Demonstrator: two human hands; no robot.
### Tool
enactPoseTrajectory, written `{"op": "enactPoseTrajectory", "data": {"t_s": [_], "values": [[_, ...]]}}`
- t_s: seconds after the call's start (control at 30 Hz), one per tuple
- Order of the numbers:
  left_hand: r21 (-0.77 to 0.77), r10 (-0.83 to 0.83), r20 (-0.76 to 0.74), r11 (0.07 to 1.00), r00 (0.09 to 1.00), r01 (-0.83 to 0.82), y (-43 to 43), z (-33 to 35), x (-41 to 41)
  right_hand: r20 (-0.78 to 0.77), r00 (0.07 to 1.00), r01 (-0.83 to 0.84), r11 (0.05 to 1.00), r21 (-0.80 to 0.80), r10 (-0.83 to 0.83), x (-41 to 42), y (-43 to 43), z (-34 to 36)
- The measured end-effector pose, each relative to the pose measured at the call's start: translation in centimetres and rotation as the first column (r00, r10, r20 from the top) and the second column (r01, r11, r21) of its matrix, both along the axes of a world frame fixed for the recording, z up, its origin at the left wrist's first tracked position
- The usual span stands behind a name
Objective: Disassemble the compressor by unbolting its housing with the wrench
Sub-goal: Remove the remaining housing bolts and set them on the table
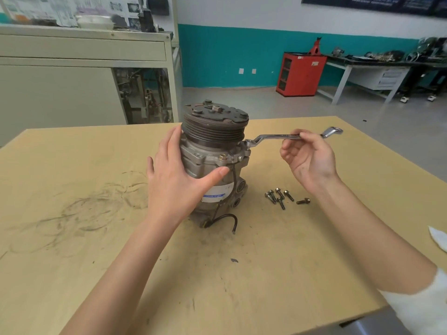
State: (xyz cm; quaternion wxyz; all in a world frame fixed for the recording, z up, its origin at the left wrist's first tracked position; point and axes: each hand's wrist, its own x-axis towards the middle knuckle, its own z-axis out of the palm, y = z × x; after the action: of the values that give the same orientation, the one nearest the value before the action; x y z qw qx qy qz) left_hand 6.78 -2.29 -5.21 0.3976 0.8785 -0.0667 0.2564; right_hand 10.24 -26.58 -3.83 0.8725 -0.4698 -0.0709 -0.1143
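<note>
grey compressor is standing upright on the table, left hand bracing its side with flat fingers. right hand is pinching the wrench, ring end sitting at the housing flange. such a light pinch is risking the ring slipping off.

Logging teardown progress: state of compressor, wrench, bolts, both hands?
compressor: upright on table, some bolts still in.
wrench: ring end on a housing bolt.
loose bolts: lying on table beside compressor.
left hand: steadies compressor, fingers straight.
right hand: pinches wrench handle.
</note>
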Motion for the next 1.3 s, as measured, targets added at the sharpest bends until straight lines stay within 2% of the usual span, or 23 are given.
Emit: {"op": "enactPoseTrajectory", "data": {"t_s": [0.13, 0.37, 0.5, 0.63, 0.77, 0.9, 1.0, 1.07, 1.1, 1.13, 1.2, 1.23, 1.3], "values": [[-0.015, -0.006, 0.013, 1.0, 1.0, 0.006, 0.1, 0.0, 0.0, -0.133, 0.977, -0.164, 0.986, 0.011, 0.164, 3.9, 0.2, 0.7], [-0.016, -0.003, 0.0, 1.0, 1.0, 0.003, 0.1, 0.0, -0.1, -0.151, 0.903, -0.395, 0.916, 0.073, 0.402, 9.3, 2.9, -0.1], [-0.02, 0.0, -0.002, 1.0, 1.0, 0.0, 0.0, 0.1, -0.2, -0.259, 0.912, -0.339, 0.94, -0.037, 0.318, 10.2, 5.0, 0.2], [-0.019, -0.001, 0.002, 1.0, 1.0, 0.001, 0.1, 0.2, -0.3, -0.245, 0.91, -0.371, 0.922, -0.115, 0.335, 10.6, 6.2, 0.4], [-0.012, -0.006, 0.009, 1.0, 1.0, 0.006, 0.2, 0.2, -0.2, -0.219, 0.908, -0.379, 0.923, -0.065, 0.358, 10.2, 5.9, 1.4], [-0.001, -0.005, 0.008, 1.0, 1.0, 0.005, 0.2, 0.1, -0.2, -0.159, 0.917, -0.373, 0.927, -0.025, 0.365, 8.9, 1.4, 3.3], [0.001, -0.002, 0.009, 1.0, 1.0, 0.002, 0.2, 0.2, -0.2, -0.13, 0.955, -0.28, 0.955, -0.098, 0.267, 6.3, -2.1, 5.7], [0.002, 0.001, 0.006, 1.0, 1.0, -0.001, 0.2, 0.2, -0.2, -0.135, 0.983, -0.158, 0.947, -0.28, 0.124, 4.3, -3.0, 6.6], [0.006, 0.001, 0.005, 1.0, 1.0, -0.001, 0.1, 0.2, -0.3, -0.13, 0.991, -0.083, 0.903, -0.422, 0.031, 3.2, -2.9, 6.7], [0.009, 0.0, 0.004, 1.0, 1.0, -0.001, 0.1, 0.2, -0.3, -0.098, 0.993, -0.005, 0.814, -0.581, -0.065, 2.1, -2.4, 6.4], [0.012, -0.003, 0.003, 1.0, 1.0, 0.003, 0.2, 0.2, -0.3, 0.04, 0.982, 0.136, 0.552, -0.823, -0.183, 0.0, -0.5, 4.9], [0.012, -0.005, 0.004, 1.0, 1.0, 0.005, 0.2, 0.2, -0.3, 0.12, 0.976, 0.19, 0.438, -0.879, -0.181, -0.9, 0.6, 4.1], [0.019, -0.002, 0.005, 1.0, 1.0, 0.002, 0.2, 0.2, -0.2, 0.25, 0.959, 0.281, 0.317, -0.906, -0.135, -2.4, 2.4, 3.0]]}}
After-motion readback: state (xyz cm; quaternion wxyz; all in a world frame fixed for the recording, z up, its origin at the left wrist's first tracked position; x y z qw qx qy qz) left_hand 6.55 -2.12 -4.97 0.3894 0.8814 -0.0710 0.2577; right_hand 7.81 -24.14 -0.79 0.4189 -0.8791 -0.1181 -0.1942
